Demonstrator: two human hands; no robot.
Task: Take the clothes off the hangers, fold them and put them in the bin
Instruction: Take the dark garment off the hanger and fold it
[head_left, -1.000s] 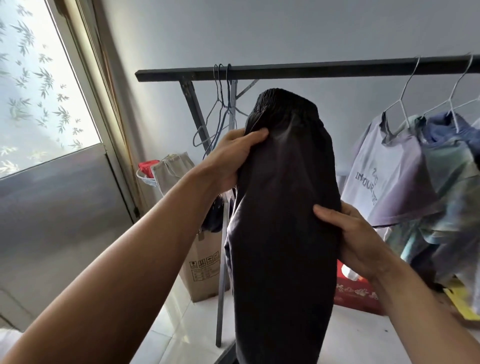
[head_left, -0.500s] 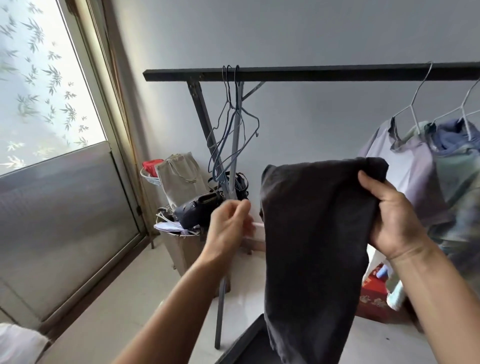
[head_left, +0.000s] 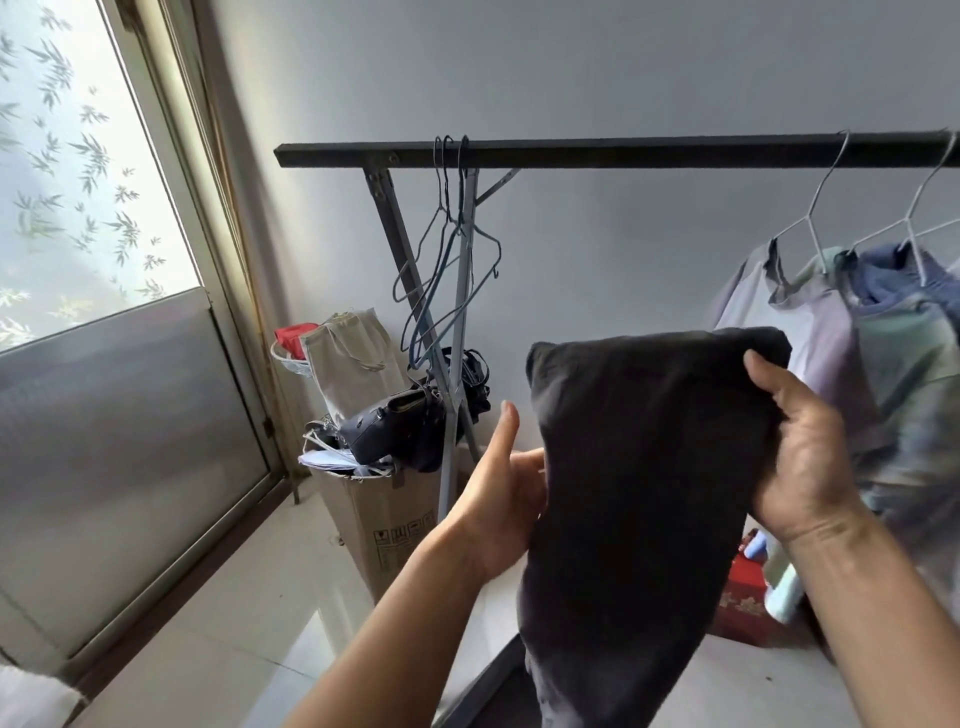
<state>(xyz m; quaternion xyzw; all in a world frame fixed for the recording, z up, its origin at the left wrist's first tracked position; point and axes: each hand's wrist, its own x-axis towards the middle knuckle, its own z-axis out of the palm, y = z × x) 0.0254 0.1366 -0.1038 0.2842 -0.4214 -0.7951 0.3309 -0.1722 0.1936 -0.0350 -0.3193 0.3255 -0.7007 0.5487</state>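
Observation:
A dark grey pair of trousers (head_left: 639, 467), folded over, hangs in front of me. My right hand (head_left: 800, 457) grips its upper right edge, thumb on the front. My left hand (head_left: 504, 483) is at the trousers' left edge with its fingers behind the cloth and thumb up. A black rail (head_left: 623, 153) runs across the top. Three bare wire hangers (head_left: 452, 270) hang near its left end. At the right, a lilac shirt (head_left: 789, 332) and a blue-green garment (head_left: 914, 332) hang on white hangers (head_left: 831, 208). No bin can be identified for certain.
A cardboard box (head_left: 384, 525) stuffed with a dark bag (head_left: 395, 426) and a beige tote (head_left: 348, 358) stands by the rack's leg. A sliding door (head_left: 119, 415) is at the left. A red box (head_left: 743, 603) sits on the floor at the right. A dark edge (head_left: 483, 686) lies below the trousers.
The trousers came down from an upright, raised hold and were folded over; my right hand moved to the top right edge and my left hand dropped, then reached the left edge.

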